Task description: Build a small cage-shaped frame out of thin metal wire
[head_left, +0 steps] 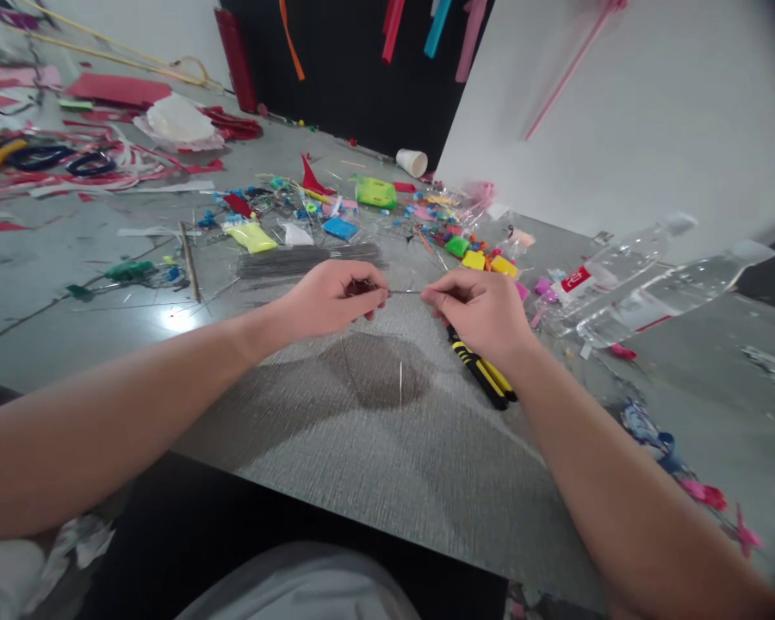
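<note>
The left hand (332,297) and the right hand (481,312) meet over the middle of the table (387,456), each with fingertips pinched on an end of a thin metal wire (405,292). The wire is straight, stiff-looking and silvery, its long axis running from 9 o'clock to 3 o'clock between the two hands, just above the surface. At the left fingertips something small and dark sits on it, too blurred to identify.

Under the right wrist, toward 5 o'clock, lie black-and-yellow pliers (484,375), handles pointing to 4 o'clock. At 12 o'clock from the left hand rests a flat bundle of grey wires (310,260). Further out at 3 o'clock, two clear plastic bottles (646,288) lie on their sides. Around 12 o'clock spread bright foam and plastic scraps (375,207), with a white paper cup (412,162) behind them.

The table is grey with a fine woven texture, glossy at 10 o'clock. A white wall (652,103) stands behind, beside a black panel (362,77).
</note>
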The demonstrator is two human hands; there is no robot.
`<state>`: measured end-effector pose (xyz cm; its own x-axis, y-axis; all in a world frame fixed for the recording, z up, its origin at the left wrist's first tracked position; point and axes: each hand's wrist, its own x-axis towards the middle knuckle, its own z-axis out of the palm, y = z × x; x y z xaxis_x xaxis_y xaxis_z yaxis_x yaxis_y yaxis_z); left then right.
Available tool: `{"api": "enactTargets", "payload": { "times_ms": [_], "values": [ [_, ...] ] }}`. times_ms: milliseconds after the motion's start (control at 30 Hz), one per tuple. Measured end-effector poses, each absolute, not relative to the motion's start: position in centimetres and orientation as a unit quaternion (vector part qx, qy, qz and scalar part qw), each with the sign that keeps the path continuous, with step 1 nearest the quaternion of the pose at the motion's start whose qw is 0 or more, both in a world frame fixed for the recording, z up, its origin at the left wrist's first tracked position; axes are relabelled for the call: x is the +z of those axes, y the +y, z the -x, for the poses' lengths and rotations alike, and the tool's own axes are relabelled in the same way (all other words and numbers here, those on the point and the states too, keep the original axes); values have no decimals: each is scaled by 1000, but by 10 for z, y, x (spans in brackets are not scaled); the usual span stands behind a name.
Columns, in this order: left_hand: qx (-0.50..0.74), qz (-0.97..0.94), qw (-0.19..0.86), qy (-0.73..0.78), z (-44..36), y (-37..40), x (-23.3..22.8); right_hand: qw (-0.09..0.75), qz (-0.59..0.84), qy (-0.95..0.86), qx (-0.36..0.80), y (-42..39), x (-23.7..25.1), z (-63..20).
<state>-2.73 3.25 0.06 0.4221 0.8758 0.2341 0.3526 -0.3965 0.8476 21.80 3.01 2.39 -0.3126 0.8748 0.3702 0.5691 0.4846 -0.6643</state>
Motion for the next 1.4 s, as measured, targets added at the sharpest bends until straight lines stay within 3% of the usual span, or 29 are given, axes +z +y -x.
{"api": "enactTargets", "payload": {
  "times_ms": [133, 500, 767, 1067, 1400],
  "values": [
    [306, -751, 435, 390, 27, 36, -1, 334, 424, -837, 90, 32, 26, -220],
    [275, -705, 537, 373, 32, 39, -2, 335, 336, -878, 62, 40, 21, -229],
    [292, -721, 475, 411, 27, 35, 2, 302, 348, -885, 65, 36, 22, -223],
    [366, -802, 237, 408, 23, 26, 1, 337, 395, -854, -17, 25, 21, -213],
    [384, -843, 104, 362, 24, 27, -4, 349, 340, -870, -74, 26, 12, -212]
  ]
}}
